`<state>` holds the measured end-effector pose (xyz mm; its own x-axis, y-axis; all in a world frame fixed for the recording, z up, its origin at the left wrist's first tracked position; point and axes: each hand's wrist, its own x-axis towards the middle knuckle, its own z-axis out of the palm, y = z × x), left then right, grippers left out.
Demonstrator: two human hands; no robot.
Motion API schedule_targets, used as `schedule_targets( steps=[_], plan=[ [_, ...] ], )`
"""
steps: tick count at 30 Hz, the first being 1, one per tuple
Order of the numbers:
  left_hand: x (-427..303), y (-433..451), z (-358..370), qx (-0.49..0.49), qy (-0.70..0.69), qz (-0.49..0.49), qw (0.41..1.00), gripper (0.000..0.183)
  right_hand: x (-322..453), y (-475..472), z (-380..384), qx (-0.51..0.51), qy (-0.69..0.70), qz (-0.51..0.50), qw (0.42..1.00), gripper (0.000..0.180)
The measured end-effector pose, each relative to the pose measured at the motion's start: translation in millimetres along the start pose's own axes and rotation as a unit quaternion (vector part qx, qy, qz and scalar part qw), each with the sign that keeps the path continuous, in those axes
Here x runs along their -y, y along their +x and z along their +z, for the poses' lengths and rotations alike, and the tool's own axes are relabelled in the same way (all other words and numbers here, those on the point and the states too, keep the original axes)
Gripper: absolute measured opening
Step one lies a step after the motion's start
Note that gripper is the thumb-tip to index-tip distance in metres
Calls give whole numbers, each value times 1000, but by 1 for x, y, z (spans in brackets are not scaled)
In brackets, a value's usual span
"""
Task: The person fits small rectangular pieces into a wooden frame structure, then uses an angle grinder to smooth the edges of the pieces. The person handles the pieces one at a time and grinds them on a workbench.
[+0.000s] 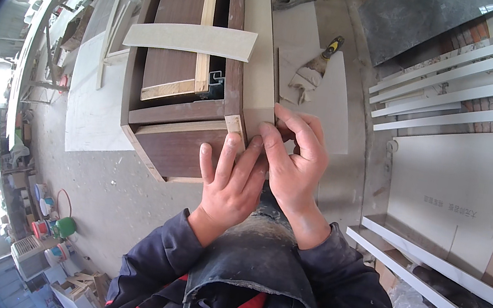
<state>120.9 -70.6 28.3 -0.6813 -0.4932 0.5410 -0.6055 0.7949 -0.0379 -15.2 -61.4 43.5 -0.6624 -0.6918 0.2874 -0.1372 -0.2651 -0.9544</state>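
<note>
In front of me lies a dark wood-veneer cabinet carcass (176, 109) with pale, unveneered edges. A long beige panel strip (261, 45) runs along its right side, with a seam near its close end. My left hand (234, 186) rests against the near corner, fingers spread over the dark end face and the strip's end. At the strip's right edge, my right hand (296, 162) pinches the short end piece (257, 116) between thumb and fingers; the fingertips are partly hidden. Across the carcass lies a loose, pale flat strip (192, 39). A metal drawer runner (215, 84) shows inside.
A putty knife (318, 66) with a yellow-black handle lies on a pale sheet (336, 105) to the right. Beyond it are a spring clamp (295, 1), long white strips (460, 86) and a large board (449, 186) bearing writing. Buckets (41, 229) stand at the lower left.
</note>
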Motion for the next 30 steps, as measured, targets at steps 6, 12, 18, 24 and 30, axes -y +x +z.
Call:
schedule_targets(
  steps=[6,12,18,24,30],
  plan=[
    [1,-1,2,-5,1,4,1000,21,0,6,-3,14,25,28,999,23],
    [3,-1,-2,20,-6,15,1000,28,-2,10,-6,33,68,51,996,22],
    [2,-3,3,0,-4,3,1000,20,-7,11,-9,47,76,46,995,22],
    [0,-2,3,-5,-5,-2,1000,19,-10,12,-10,48,63,26,996,20],
    [-1,3,0,-2,-12,-17,1000,26,-10,14,-12,47,28,7,998,19]
  ],
)
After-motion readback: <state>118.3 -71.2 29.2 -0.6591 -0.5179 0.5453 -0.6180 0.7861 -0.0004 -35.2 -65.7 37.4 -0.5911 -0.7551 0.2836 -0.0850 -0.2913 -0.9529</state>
